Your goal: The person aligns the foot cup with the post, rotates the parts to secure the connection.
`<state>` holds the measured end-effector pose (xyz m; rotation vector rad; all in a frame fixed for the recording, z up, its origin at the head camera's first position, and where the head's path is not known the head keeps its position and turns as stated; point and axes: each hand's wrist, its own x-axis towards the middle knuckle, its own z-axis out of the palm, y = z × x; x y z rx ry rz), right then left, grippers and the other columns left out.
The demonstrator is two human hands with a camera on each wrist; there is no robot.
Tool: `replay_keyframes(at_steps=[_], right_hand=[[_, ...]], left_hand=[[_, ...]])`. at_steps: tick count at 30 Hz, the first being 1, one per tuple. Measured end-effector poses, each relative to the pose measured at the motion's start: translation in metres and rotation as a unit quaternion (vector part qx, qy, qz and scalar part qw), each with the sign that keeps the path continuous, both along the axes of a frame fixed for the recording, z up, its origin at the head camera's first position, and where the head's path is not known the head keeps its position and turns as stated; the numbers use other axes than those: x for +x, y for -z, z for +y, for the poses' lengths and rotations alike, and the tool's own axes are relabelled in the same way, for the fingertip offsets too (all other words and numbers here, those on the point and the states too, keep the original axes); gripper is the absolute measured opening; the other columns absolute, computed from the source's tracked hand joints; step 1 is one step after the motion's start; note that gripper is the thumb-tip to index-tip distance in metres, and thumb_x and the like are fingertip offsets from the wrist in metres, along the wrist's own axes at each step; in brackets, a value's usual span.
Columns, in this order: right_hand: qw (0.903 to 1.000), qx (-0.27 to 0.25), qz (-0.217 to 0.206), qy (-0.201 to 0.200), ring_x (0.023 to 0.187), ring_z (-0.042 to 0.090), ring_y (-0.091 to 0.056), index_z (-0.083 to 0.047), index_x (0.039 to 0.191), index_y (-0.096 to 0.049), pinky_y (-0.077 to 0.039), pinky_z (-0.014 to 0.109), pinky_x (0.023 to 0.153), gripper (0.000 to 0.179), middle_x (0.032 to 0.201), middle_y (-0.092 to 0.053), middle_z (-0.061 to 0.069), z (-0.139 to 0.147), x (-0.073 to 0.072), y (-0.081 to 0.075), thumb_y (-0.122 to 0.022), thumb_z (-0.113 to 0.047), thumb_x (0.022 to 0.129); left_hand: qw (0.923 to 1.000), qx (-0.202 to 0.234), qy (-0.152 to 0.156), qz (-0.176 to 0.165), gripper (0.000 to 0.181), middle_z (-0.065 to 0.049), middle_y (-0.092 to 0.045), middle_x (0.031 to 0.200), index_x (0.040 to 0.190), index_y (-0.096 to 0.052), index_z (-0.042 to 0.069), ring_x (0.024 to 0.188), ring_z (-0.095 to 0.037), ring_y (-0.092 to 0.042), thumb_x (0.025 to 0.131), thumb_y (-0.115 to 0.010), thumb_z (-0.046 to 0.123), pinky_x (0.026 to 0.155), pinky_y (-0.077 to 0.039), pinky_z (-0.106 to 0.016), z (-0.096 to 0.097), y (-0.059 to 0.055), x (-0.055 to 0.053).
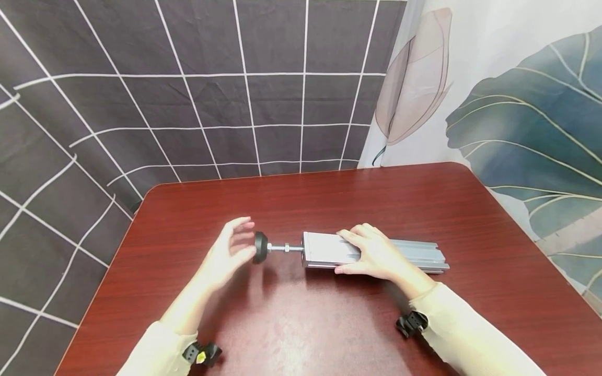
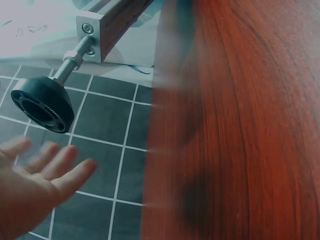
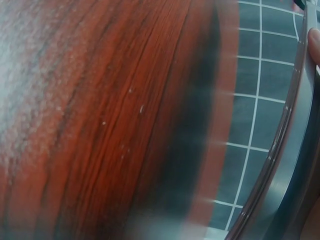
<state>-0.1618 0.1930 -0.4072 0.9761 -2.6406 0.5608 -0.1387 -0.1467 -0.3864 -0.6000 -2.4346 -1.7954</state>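
A silver aluminium profile (image 1: pixel 418 254) lies crosswise over the table, its shadow falling below it. From its left end a threaded rod (image 1: pixel 293 248) with nuts carries a round black levelling foot (image 1: pixel 261 247). My right hand (image 1: pixel 378 256) grips the profile around its middle; in the right wrist view only a fingertip (image 3: pixel 314 45) shows at the profile's edge (image 3: pixel 287 167). Beside the foot is my left hand (image 1: pixel 222 258), its fingers spread and loosely bent. The left wrist view shows a gap between those fingers (image 2: pixel 75 177) and the black foot (image 2: pixel 45 107). Screws sit in the profile's end plate (image 2: pixel 90 37).
The reddish-brown wooden table (image 1: pixel 301 324) has rounded far corners. Behind it and to the left hangs dark grey cloth (image 1: pixel 277 99) with a white grid. A leaf-patterned light curtain (image 1: pixel 498 130) is at the right. Both wrists carry small black devices (image 1: pixel 412 324).
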Motion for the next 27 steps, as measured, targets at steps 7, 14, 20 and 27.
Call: replay_keyframes(at_steps=[7, 14, 20, 27], right_hand=[[1.0000, 0.003, 0.001, 0.000, 0.089, 0.023, -0.052, -0.009, 0.118, -0.063, -0.043, 0.042, 0.080, 0.076, 0.095, -0.057, 0.002, 0.0004, 0.0001, 0.0012, -0.079, -0.056, 0.059], [1.0000, 0.000, -0.001, 0.000, 0.090, 0.022, -0.052, -0.009, 0.117, -0.063, -0.043, 0.041, 0.080, 0.076, 0.095, -0.057, 0.002, 0.0010, 0.0000, 0.0013, -0.079, -0.056, 0.059], [1.0000, 0.000, 0.000, -0.001, 0.089, 0.022, -0.052, -0.009, 0.117, -0.063, -0.043, 0.042, 0.079, 0.076, 0.095, -0.057, 0.002, 0.0011, -0.0007, 0.0009, -0.079, -0.056, 0.060], [1.0000, -0.008, 0.001, -0.002, 0.090, 0.022, -0.052, -0.009, 0.117, -0.063, -0.043, 0.041, 0.081, 0.075, 0.095, -0.057, 0.002, -0.0004, -0.0004, -0.0006, -0.079, -0.055, 0.059]], left_hand=[[0.9859, -0.030, -0.032, -0.162, 0.036, -0.022, -0.061, 0.101, 0.125, -0.047, -0.001, 0.078, -0.033, -0.064, 0.096, -0.053, 0.020, 0.061, -0.057, -0.037, 0.0031, -0.0018, -0.0018], [0.9924, -0.018, 0.030, -0.118, 0.038, -0.018, -0.059, 0.096, 0.123, -0.047, -0.004, 0.074, -0.023, -0.062, 0.088, -0.060, 0.003, 0.063, -0.056, -0.036, 0.0033, 0.0011, -0.0027], [0.9975, -0.025, 0.066, 0.008, 0.060, -0.016, -0.054, 0.112, 0.127, -0.044, 0.000, 0.096, -0.022, -0.058, 0.073, -0.066, -0.013, 0.084, -0.050, -0.023, 0.0002, 0.0047, -0.0015], [0.9986, -0.023, -0.015, -0.044, 0.045, -0.018, -0.056, 0.115, 0.128, -0.044, 0.004, 0.092, -0.025, -0.061, 0.087, -0.063, 0.005, 0.076, -0.054, -0.030, 0.0015, 0.0024, -0.0024]])
